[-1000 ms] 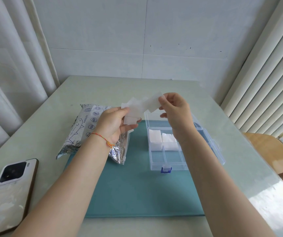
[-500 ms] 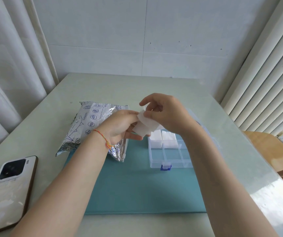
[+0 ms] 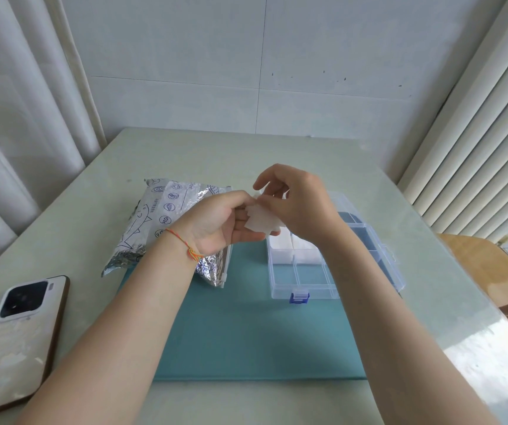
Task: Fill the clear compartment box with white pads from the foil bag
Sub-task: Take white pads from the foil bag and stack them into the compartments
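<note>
Two compartments: filled in the clear compartment box [image 3: 332, 265]; near row empty
Hands: left hand [image 3: 215, 223] and right hand [image 3: 295, 204] both pinch white pads [image 3: 261, 220]

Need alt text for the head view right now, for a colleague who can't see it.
Both hands, left hand and right hand, hold white pads between foil bag and open clear compartment box, some compartments already filled. A phone lies at left.

One head-worn camera looks forward and down, close over the table [image 3: 277, 154], toward the far wall [image 3: 323, 56]; no second view.
</note>
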The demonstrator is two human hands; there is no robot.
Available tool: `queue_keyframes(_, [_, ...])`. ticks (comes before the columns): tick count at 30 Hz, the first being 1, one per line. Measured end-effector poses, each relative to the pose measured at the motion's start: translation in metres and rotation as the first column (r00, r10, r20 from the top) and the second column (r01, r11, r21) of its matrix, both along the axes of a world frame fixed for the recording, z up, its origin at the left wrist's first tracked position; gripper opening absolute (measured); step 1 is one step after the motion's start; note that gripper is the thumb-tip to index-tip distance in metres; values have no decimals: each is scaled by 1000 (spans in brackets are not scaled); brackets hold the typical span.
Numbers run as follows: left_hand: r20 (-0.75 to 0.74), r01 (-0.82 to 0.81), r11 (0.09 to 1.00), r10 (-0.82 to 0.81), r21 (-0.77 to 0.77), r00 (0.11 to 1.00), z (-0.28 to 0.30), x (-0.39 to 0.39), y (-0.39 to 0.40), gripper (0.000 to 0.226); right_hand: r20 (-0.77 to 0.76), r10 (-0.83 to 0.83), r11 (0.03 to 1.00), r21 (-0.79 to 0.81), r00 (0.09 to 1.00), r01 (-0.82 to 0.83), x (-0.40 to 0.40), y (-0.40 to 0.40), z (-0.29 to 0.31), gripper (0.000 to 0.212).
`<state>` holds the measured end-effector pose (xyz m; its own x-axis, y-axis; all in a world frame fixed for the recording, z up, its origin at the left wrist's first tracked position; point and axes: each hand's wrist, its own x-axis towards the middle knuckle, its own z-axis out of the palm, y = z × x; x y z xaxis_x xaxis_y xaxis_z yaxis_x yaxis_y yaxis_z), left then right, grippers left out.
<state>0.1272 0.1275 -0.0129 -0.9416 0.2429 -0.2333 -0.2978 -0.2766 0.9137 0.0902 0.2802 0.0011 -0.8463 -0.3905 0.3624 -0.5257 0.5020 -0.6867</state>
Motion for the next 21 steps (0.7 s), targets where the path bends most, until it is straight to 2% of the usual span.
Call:
queue_keyframes(4, [-85,17,994,-26,-105,996,-4,-1,0,20,4,-16,1000,-21,1000,16,-1,-3,-2,16])
queue_keyframes(12, [-90,-39,995,31,-90,995,-4,0,4,22,-53,-121,992,-55,991,118,-2,-8,-6,15])
queue_keyframes(17, [-92,-99,993,93,-65,991,-4,1,7,23,-78,-136,987,73,988,141,-4,-9,-10,18])
queue_keyframes(21, [-114,-110,986,96,-125,989,-6,1,9,24,-31,-144,971,186,989,148,-4,-8,-10,27])
